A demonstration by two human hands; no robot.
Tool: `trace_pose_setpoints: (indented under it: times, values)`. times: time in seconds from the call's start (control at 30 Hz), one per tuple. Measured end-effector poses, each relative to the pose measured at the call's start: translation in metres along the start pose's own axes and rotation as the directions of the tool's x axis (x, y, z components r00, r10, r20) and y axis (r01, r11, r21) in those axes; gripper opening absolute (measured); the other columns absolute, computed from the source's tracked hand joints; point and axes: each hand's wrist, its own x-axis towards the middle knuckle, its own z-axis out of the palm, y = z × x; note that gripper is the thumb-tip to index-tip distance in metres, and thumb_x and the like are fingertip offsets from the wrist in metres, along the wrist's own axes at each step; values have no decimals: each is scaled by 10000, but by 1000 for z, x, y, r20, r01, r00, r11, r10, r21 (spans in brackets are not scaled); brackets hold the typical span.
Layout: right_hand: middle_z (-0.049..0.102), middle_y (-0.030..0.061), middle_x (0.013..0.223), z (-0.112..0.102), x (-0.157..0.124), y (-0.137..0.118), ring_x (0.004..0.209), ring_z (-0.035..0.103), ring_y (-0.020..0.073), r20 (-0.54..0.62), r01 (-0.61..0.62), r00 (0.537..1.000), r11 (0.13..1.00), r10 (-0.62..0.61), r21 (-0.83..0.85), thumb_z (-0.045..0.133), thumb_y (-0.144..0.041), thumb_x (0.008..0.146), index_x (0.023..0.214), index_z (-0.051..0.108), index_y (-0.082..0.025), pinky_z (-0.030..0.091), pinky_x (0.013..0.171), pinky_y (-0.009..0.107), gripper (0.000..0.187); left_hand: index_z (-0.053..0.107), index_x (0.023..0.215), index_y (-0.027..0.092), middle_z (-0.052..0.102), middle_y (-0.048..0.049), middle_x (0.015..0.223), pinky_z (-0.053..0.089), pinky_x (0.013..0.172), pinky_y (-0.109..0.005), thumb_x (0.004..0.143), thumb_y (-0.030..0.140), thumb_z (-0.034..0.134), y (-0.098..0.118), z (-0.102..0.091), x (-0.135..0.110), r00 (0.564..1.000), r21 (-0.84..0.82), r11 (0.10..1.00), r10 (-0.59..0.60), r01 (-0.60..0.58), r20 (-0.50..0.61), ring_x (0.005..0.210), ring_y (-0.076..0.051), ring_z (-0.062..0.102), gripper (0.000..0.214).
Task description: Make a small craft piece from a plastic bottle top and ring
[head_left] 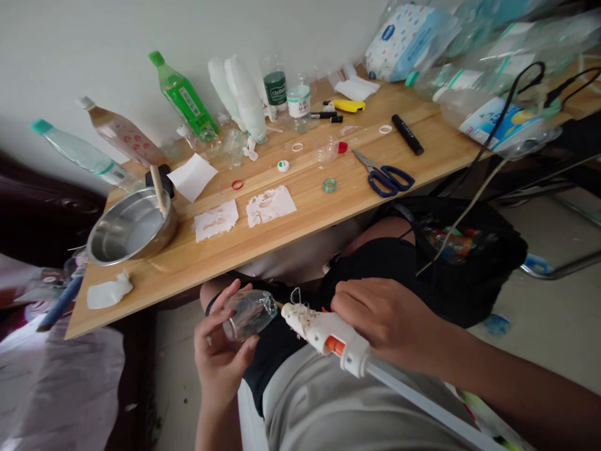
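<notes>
Between the fingers and thumb of my left hand (pixel 223 354) is a clear plastic bottle piece (pixel 248 315), rounded and lying sideways. Its right end looks wet or lumpy, like clear glue. My right hand (pixel 378 313) is closed round a white hot glue gun (pixel 319 329) with an orange part inside. The gun's tip points left and is at the end of the bottle piece; whether they touch I cannot tell. Dried glue bits cling to the nozzle. A long translucent glue stick (pixel 422 404) sticks out of the gun's back. Both hands are above my lap.
On the wooden table (pixel 300 232) lie scissors (pixel 385 175), a black marker (pixel 407 134), a tape roll (pixel 329 185) and torn paper (pixel 271 205). A steel bowl (pixel 131 228) stands at the left. Several bottles line the wall. A pale cord (pixel 469 219) hangs at the right.
</notes>
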Motion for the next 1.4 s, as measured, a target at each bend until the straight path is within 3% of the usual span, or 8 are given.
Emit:
trace_pose_setpoints:
  times: [0.3,0.53,0.67,0.9,1.4]
  values:
    - [477,4,633,-2,1,-1,570,421,158,7,-1,1000,1000,1,-13,413,-227,953,679,458,-221,280,552,314,279,588,1210,254,524,-154,1481,589,938,-519,801,133,762,-2,-3,-2,999,-2,1000,-17,17,36,1267,-356,603,460]
    - [535,3,694,-5,2,0,605,484,140,55,-27,998,995,22,96,483,-268,970,717,501,-197,323,568,292,263,605,1228,249,596,-159,1410,599,917,-488,809,229,767,-6,-5,-5,998,7,998,-57,57,-16,1314,-352,559,450]
    - [507,-6,649,-5,1,2,564,453,139,45,-45,998,997,42,63,480,-329,980,694,481,-206,295,541,293,311,609,1235,246,609,-152,1397,583,950,-467,809,246,769,-7,-4,-4,998,9,998,-63,63,-9,1315,-327,560,456]
    - [507,0,635,-5,1,3,554,441,147,52,-50,998,997,47,55,487,-355,974,686,482,-211,279,532,297,322,591,1293,252,618,-145,1381,626,863,-428,820,260,755,-4,-2,-4,996,1,996,-89,89,-16,1287,-324,578,500]
    - [535,-14,649,-8,1,7,577,526,137,180,-167,976,954,124,248,561,-485,942,709,521,-191,265,539,296,377,575,1288,270,565,-154,1439,586,935,-493,818,238,752,-12,-8,-8,995,5,995,-98,98,-5,1320,-342,550,503]
